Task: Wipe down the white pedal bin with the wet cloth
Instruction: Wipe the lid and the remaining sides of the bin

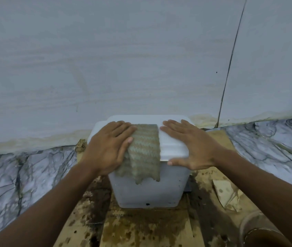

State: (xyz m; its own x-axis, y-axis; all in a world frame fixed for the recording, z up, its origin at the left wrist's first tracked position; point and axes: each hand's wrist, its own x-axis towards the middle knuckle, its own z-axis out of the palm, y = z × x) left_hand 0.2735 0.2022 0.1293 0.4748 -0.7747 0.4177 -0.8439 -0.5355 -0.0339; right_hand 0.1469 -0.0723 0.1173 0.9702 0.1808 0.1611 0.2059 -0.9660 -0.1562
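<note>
My left hand (108, 146) presses the wet cloth (144, 150) flat, fingers apart, on the white pedal bin (148, 189); my right hand (188, 145) lies spread on its lid.

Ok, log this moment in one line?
left hand flat on cloth | cloth draped over bin lid | right hand steadying lid

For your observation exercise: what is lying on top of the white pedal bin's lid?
A wet cloth drapes over the lid and down the front. The left hand presses its edge; the right hand lies flat on bare lid. The lid beneath them is hidden.
</note>
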